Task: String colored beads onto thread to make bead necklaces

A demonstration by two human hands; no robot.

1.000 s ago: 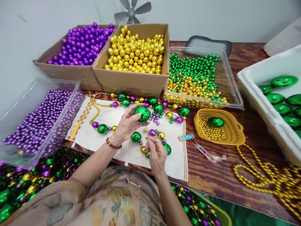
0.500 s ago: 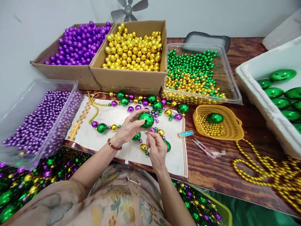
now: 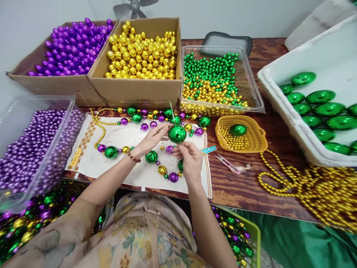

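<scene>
One green ball [image 3: 177, 134] sits pinched in my right hand [image 3: 190, 158], left hand [image 3: 153, 139] unclear in its grip; a cardboard box [image 3: 135, 90] and clear tub [image 3: 253, 91] stand beyond.

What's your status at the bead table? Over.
Left hand at the side of the large green ball, right hand just beneath. Thin rod rising above the ball. Strung beads on white cloth below; nothing seen blocking the ball.
</scene>
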